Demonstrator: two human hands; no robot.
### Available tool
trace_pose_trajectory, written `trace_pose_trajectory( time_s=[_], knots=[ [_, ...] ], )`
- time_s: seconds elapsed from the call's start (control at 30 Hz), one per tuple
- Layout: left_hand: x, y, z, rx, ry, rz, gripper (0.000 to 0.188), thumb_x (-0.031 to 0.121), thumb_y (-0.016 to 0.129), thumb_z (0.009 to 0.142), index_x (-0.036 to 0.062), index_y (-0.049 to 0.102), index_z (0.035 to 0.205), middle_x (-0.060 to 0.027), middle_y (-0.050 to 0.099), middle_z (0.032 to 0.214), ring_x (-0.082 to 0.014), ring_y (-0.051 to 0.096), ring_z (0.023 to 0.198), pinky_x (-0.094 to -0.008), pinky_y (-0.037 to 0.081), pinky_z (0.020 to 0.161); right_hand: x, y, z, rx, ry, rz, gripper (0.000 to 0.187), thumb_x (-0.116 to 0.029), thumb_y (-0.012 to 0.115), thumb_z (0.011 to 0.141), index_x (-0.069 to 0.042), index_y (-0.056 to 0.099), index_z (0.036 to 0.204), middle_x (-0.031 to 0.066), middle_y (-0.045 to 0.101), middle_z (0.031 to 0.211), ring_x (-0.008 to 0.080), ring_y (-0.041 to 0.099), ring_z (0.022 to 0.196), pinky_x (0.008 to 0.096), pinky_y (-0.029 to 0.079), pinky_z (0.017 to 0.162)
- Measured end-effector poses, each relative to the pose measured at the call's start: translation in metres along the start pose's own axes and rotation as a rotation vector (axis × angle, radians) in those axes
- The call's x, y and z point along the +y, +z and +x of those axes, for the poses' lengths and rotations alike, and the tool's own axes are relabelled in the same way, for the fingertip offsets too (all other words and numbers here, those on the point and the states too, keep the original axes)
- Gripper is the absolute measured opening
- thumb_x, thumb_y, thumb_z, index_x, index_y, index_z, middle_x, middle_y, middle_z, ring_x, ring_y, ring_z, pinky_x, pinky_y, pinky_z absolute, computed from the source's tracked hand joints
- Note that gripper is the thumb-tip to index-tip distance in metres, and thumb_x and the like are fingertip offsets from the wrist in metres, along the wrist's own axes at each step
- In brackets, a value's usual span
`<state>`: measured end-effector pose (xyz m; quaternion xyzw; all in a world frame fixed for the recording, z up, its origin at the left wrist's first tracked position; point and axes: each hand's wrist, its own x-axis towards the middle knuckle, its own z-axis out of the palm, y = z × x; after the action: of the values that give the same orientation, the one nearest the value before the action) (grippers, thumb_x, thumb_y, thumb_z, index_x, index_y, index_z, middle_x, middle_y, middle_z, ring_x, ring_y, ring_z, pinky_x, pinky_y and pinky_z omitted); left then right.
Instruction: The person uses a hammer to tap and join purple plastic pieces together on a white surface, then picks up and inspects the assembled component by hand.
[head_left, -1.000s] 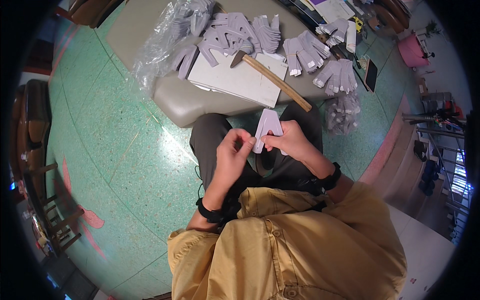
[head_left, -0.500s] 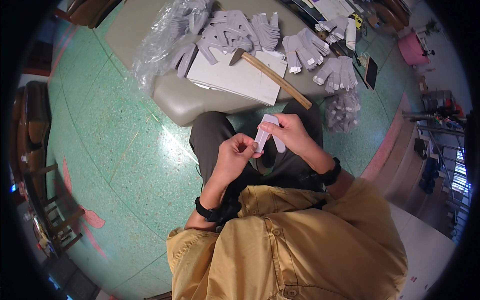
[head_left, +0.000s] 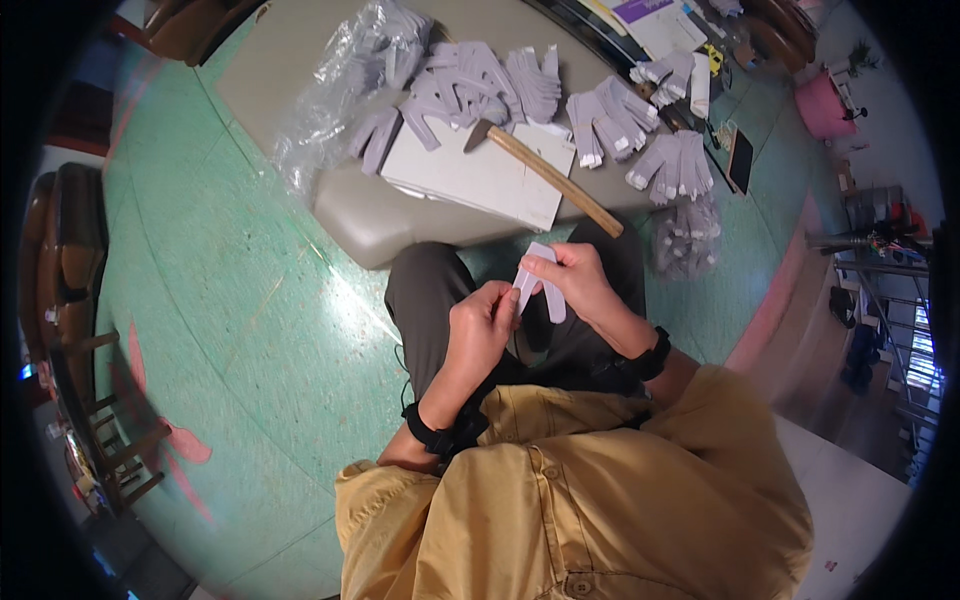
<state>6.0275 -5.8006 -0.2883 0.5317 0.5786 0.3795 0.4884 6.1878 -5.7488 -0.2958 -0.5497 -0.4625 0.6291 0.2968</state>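
Observation:
Between both hands, above my lap, is a pale lilac V-shaped piece (head_left: 556, 304) with two flat arms. My left hand (head_left: 480, 325) pinches the lower end of one arm between thumb and fingers. My right hand (head_left: 580, 282) is closed on the piece near its upper bend, thumb on top. Beyond the hands, a wooden-handled hammer (head_left: 552, 176) lies across a white board (head_left: 440, 168) on a grey padded bench (head_left: 370, 212). A loose heap of similar lilac pieces (head_left: 462, 85) is behind the board.
Banded bundles of lilac pieces (head_left: 606, 120) lie to the right on the bench. A clear plastic bag (head_left: 322, 92) spreads at the left, and another bag of pieces (head_left: 686, 238) hangs by the bench's right edge. A dark phone (head_left: 740, 163) is further right. Green floor (head_left: 250, 330) surrounds the bench.
The whole view has shifted slightly, so the bench and hands appear a little lower. Both hands keep their hold on the lilac piece, which has tilted slightly.

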Motion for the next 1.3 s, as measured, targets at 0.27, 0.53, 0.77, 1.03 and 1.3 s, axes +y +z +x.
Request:
trace_pose_trajectory(
  time_s=[0.27,0.53,0.77,1.03,1.3],
  knots=[
    [-0.011,-0.03,0.07,0.041,-0.124,-0.175,0.02,0.017,0.056,0.089,-0.002,0.062,0.088,-0.0031,0.058,0.06,-0.0075,0.056,0.054,-0.0231,0.045,0.049,-0.001,-0.052,0.077,0.474,-0.673,-1.062,0.028,-0.015,0.063,0.078,0.0,0.054,0.1,0.013,0.062,0.078,0.0307,0.061,0.075,0.0409,0.047,0.071],
    [-0.049,-0.054,0.127,0.001,-0.031,-0.07,0.02,0.017,0.055,0.088,-0.002,0.061,0.087,-0.0047,0.056,0.06,-0.0108,0.052,0.056,-0.0282,0.043,0.054,0.022,-0.075,0.113,0.38,-0.106,-1.015,0.029,-0.02,0.06,0.071,0.0,0.052,0.091,0.0233,0.06,0.082,0.0441,0.056,0.076,0.0478,0.045,0.073],
    [-0.053,-0.037,0.167,0.054,0.153,0.338,0.018,0.022,0.058,0.083,0.0044,0.064,0.083,-0.0145,0.063,0.073,-0.034,0.06,0.067,-0.0406,0.047,0.061,-0.014,-0.084,0.061,0.075,0.068,-0.266,0.024,-0.028,0.055,0.088,-0.005,0.051,0.083,0.0024,0.05,0.061,0.0102,0.045,0.042,0.024,0.037,0.039],
    [-0.054,-0.016,0.16,0.186,0.236,0.688,0.035,0.013,0.062,0.075,0.0011,0.055,0.108,-0.0171,0.055,0.11,-0.0338,0.051,0.103,-0.0395,0.043,0.082,-0.011,-0.06,0.048,0.111,0.26,-0.21,0.03,-0.035,0.049,0.092,-0.008,0.045,0.08,-0.0018,0.041,0.056,0.0065,0.037,0.038,0.024,0.031,0.032],
    [-0.076,0.0,0.118,0.136,0.301,0.887,0.055,0.022,0.052,0.085,-0.0048,0.037,0.13,-0.018,0.035,0.138,-0.0301,0.031,0.13,-0.044,0.025,0.105,0.003,-0.027,0.056,0.231,-0.163,-0.632,0.034,-0.029,0.052,0.09,0.004,0.05,0.082,0.0257,0.053,0.065,0.0443,0.053,0.063,0.0439,0.042,0.056]
  ],
)
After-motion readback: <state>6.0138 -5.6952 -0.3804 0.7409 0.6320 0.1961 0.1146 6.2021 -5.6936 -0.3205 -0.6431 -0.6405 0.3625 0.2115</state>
